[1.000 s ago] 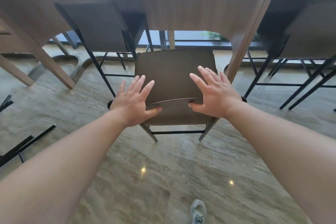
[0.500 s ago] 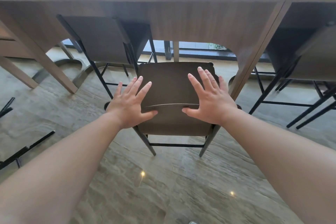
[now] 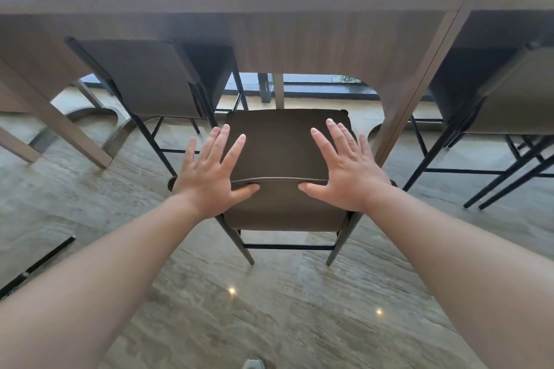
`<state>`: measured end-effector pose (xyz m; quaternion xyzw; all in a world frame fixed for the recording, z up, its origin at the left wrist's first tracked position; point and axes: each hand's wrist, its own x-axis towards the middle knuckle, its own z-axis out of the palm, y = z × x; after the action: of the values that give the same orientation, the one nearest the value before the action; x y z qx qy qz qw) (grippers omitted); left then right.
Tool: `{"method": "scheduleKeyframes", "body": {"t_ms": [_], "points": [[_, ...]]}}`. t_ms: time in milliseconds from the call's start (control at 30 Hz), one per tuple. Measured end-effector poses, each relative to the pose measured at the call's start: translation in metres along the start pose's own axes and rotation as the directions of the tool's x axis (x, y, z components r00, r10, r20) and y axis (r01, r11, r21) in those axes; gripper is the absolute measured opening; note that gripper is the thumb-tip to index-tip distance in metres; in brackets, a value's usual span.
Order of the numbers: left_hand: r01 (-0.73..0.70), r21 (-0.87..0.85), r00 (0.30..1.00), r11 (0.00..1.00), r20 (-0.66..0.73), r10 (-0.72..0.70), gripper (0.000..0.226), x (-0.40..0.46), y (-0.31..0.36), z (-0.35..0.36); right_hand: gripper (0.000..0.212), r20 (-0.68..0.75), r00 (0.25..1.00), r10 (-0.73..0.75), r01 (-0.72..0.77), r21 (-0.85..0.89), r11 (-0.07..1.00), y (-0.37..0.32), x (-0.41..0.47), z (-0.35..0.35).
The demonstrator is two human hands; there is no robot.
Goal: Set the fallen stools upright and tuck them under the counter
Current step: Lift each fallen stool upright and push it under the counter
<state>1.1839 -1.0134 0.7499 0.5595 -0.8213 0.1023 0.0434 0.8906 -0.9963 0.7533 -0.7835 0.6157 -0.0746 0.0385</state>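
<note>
Dark brown upright stool point(image 3: 278, 147), black metal legs: front edge under long wooden desk point(image 3: 227, 6). Left hand point(image 3: 209, 177) and right hand point(image 3: 344, 174) on backrest, fingers point(image 3: 233, 147) splayed, thumbs hooked beneath rim. Palms hidden.

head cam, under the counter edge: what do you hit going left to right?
Tucked left stool → left hand → middle stool, upright with both hands spread open at its backrest → right hand → counter leg → right stool.
</note>
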Motion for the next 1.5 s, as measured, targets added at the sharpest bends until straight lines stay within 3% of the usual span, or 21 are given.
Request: {"method": "scheduleKeyframes", "body": {"t_ms": [600, 1067, 1367, 1500], "points": [[-0.261, -0.06, 0.965, 0.964, -0.02, 0.26, 0.103, 0.168, 0.029, 0.007, 0.1, -0.051, 0.964, 0.262, -0.262, 0.014, 0.965, 0.065, 0.022, -0.015], [-0.234, -0.077, 0.967, 0.969, -0.123, 0.223, 0.111, 0.206, 0.007, 0.027, 0.094, -0.085, 0.942, 0.323, -0.324, 0.011, 0.946, 0.059, 0.06, -0.012], [-0.233, -0.122, 0.971, 0.965, -0.091, 0.223, 0.109, 0.235, -0.007, 0.041, 0.096, -0.075, 0.939, 0.336, -0.337, -0.007, 0.941, 0.065, 0.097, -0.008], [-0.245, -0.129, 0.967, 0.961, 0.038, 0.252, 0.105, 0.238, -0.011, 0.044, 0.095, -0.041, 0.938, 0.345, -0.345, -0.01, 0.938, 0.063, 0.097, -0.008]]}}
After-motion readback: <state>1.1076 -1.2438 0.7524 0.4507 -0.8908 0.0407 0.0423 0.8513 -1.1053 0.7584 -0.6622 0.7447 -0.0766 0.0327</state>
